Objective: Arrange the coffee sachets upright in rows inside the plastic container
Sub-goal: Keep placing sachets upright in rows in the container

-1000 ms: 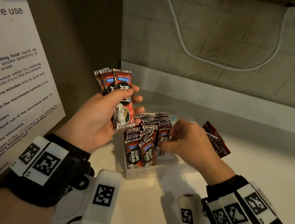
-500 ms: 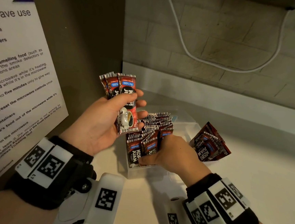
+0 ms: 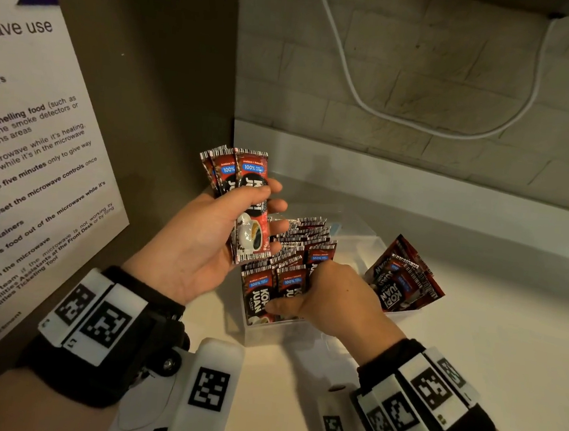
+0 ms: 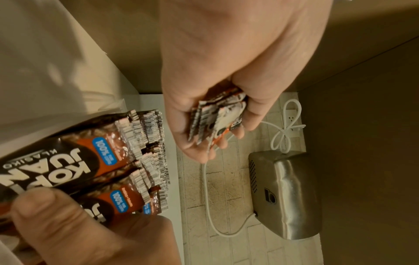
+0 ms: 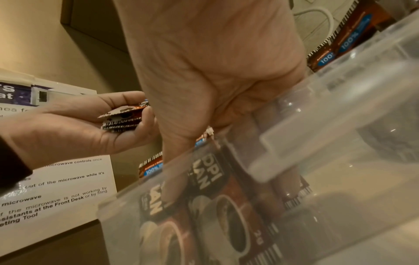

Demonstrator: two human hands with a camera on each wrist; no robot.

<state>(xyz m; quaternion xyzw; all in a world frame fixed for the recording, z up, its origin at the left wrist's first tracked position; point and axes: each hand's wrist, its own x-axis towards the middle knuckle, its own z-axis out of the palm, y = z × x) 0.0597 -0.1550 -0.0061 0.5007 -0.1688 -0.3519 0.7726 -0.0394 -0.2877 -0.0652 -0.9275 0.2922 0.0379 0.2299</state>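
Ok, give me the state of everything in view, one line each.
left hand: grips a fan of sachets, raised
right hand: fingers down in the container, on the front sachets
standing sachets: upright in rows
loose sachets: leaning heap, right side
white cable: hanging on the wall

two hands (image 3: pixel 190 248); one plastic container (image 3: pixel 279 335); sachets (image 3: pixel 287 281) too many to count.

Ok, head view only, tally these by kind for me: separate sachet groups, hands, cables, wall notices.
Sachet groups: 3 (held bunch in the left hand; upright rows in the plastic container; loose heap)
Hands: 2 (left, plus right hand)
White cable: 1
Printed notice: 1
Total: 7
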